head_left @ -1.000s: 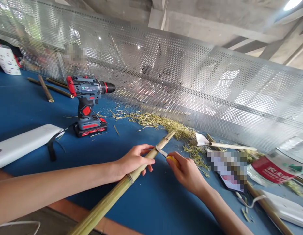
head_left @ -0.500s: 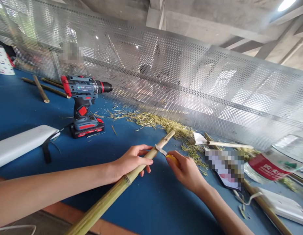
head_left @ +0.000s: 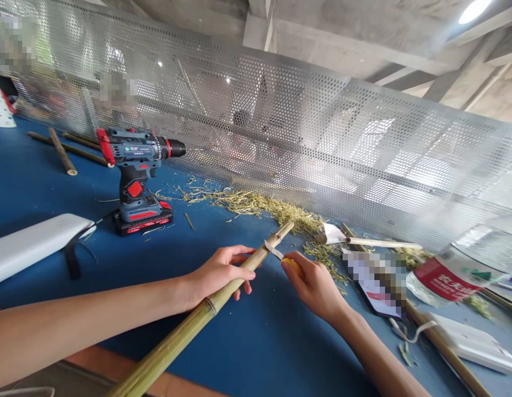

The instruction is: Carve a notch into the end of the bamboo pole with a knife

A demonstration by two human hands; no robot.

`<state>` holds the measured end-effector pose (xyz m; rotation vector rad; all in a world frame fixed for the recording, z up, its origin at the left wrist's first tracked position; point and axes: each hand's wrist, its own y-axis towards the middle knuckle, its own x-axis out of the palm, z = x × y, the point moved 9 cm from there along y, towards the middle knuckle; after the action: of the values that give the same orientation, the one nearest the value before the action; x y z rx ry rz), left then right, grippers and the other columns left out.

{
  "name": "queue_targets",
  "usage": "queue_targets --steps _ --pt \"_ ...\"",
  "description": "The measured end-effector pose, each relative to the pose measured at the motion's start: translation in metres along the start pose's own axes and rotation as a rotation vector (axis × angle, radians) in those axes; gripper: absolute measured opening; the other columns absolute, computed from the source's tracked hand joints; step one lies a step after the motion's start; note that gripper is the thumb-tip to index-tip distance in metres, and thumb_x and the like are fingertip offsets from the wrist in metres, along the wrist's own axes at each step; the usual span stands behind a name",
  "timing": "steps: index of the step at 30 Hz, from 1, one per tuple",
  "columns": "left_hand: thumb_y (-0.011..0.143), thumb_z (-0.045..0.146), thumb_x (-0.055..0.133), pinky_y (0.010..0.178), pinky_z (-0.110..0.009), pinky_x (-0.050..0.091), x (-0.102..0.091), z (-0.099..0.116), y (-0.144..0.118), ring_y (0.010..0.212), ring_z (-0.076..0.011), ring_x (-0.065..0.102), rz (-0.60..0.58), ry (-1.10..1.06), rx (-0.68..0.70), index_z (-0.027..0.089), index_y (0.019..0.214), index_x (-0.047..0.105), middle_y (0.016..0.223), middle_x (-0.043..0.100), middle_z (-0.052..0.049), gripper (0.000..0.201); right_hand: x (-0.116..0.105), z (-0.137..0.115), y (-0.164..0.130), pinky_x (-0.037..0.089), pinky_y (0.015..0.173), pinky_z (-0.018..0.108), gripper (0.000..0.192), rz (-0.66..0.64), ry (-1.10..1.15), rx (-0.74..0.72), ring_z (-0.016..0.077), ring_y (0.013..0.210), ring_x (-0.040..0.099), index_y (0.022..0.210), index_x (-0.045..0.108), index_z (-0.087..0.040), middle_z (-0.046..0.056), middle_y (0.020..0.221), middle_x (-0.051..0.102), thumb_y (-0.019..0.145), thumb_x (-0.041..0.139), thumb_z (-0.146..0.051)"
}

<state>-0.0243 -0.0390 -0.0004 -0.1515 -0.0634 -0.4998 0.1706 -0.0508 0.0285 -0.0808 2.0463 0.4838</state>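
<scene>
The left hand (head_left: 225, 273) is wrapped around a bamboo pole (head_left: 177, 338), thumb laid across it, and the right hand (head_left: 313, 282) is clamped on a yellow-handled knife (head_left: 292, 266) whose blade meets the pole just beyond the left fingers. The pole slants over the tabletop (head_left: 259, 353), its far tip by a heap of shavings (head_left: 256, 203). The blade sits very near those fingers, so a slip — off the rounded surface, or on catching the knot near the tip — could bring it into them; the pole might also roll if the left grip slackened, since nothing else is seen clamping it. The cordless drill (head_left: 135, 182) stands well apart, to the left. The pole's near end runs out below the view, and the left palm is hidden from above. Whether the edge bites or merely rests cannot be told, nor whether the far tip touches the tabletop. The phone's (head_left: 382, 300) screen is partly pixelated, the cup (head_left: 1, 110) cut off at the left edge, and shapes behind the perforated metal screen (head_left: 222, 121) stay blurred.
</scene>
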Motion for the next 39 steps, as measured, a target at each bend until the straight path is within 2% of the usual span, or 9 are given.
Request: queue_targets --steps 7,15,17,20,23,28,31,34,39 --pt "0.073 0.031 0.082 0.054 -0.035 0.047 0.003 0.009 -0.010 0.069 -0.0190 0.068 0.020 -0.022 0.048 0.036 0.114 0.079 0.115 0.075 -0.006 0.040 -0.001 -0.005 -0.001 0.036 0.060 0.029 0.046 -0.013 0.014 -0.032 0.0168 0.056 0.054 0.111 0.072 -0.020 -0.002 0.066 0.062 0.111 0.044 -0.056" --pt "0.068 0.037 0.084 0.056 -0.036 0.045 0.004 0.011 -0.013 0.069 -0.0211 0.067 0.041 0.005 0.039 0.040 0.107 0.083 0.103 0.075 -0.005 0.039 0.003 -0.013 -0.004 0.032 0.057 0.030 0.046 -0.120 0.128 -0.089 0.0148 0.055 0.038 0.108 0.074 -0.020 -0.005 0.062 0.047 0.112 0.044 -0.054" --pt "0.072 0.037 0.083 0.056 -0.035 0.046 0.004 0.010 -0.011 0.069 -0.0208 0.067 0.034 0.042 0.059 0.038 0.114 0.083 0.094 0.074 -0.005 0.042 0.006 -0.015 -0.005 0.030 0.056 0.030 0.046 -0.144 0.147 -0.089 0.0144 0.055 0.035 0.106 0.075 -0.020 -0.005 0.061 0.045 0.112 0.045 -0.054" --pt "0.076 0.033 0.080 0.053 -0.030 0.046 0.003 0.005 -0.005 0.061 -0.0171 0.063 0.008 0.096 0.069 0.022 0.127 0.079 0.079 0.071 -0.004 0.052 0.011 -0.020 -0.006 0.029 0.056 0.030 0.046 -0.166 0.174 -0.077 0.0141 0.056 0.030 0.102 0.075 -0.020 -0.006 0.060 0.041 0.112 0.045 -0.054" --pt "0.079 0.026 0.077 0.050 -0.027 0.046 0.001 0.000 0.000 0.055 -0.0135 0.060 -0.001 0.109 0.052 0.009 0.128 0.075 0.075 0.070 -0.003 0.052 0.015 -0.023 -0.006 0.027 0.055 0.030 0.046 -0.149 0.156 -0.057 0.0139 0.057 0.028 0.093 0.073 -0.021 -0.006 0.059 0.039 0.112 0.046 -0.054" --pt "0.092 0.014 0.071 0.049 -0.020 0.047 0.001 -0.003 0.005 0.058 -0.0114 0.064 -0.013 0.145 0.021 0.010 0.118 0.073 0.071 0.065 0.002 0.026 0.020 -0.022 -0.007 0.027 0.057 0.031 0.046 -0.097 0.040 -0.029 0.0147 0.054 0.035 0.092 0.074 -0.024 -0.004 0.058 0.046 0.111 0.045 -0.053" --pt "0.100 0.014 0.070 0.048 -0.017 0.047 0.002 -0.006 0.006 0.057 -0.0087 0.060 -0.021 0.177 -0.001 0.012 0.113 0.071 0.072 0.063 0.004 0.013 0.023 -0.021 -0.007 0.029 0.059 0.031 0.044 -0.090 -0.034 -0.005 0.0161 0.053 0.044 0.094 0.075 -0.025 -0.002 0.060 0.055 0.111 0.045 -0.052" --pt "0.102 0.017 0.071 0.049 -0.017 0.049 0.002 -0.008 0.007 0.060 -0.0088 0.062 -0.017 0.184 -0.011 0.012 0.111 0.070 0.076 0.063 0.004 0.010 0.024 -0.021 -0.006 0.031 0.059 0.031 0.043 -0.082 -0.069 0.016 0.0175 0.052 0.049 0.090 0.073 -0.026 -0.001 0.060 0.058 0.110 0.045 -0.052" --pt "0.100 0.018 0.072 0.053 -0.020 0.054 0.003 -0.009 0.006 0.065 -0.0106 0.066 -0.034 0.127 -0.042 0.012 0.111 0.069 0.085 0.067 0.001 0.013 0.021 -0.026 -0.006 0.030 0.058 0.030 0.046 -0.120 0.077 -0.003 0.0161 0.055 0.040 0.077 0.059 -0.025 -0.003 0.059 0.048 0.111 0.044 -0.052"
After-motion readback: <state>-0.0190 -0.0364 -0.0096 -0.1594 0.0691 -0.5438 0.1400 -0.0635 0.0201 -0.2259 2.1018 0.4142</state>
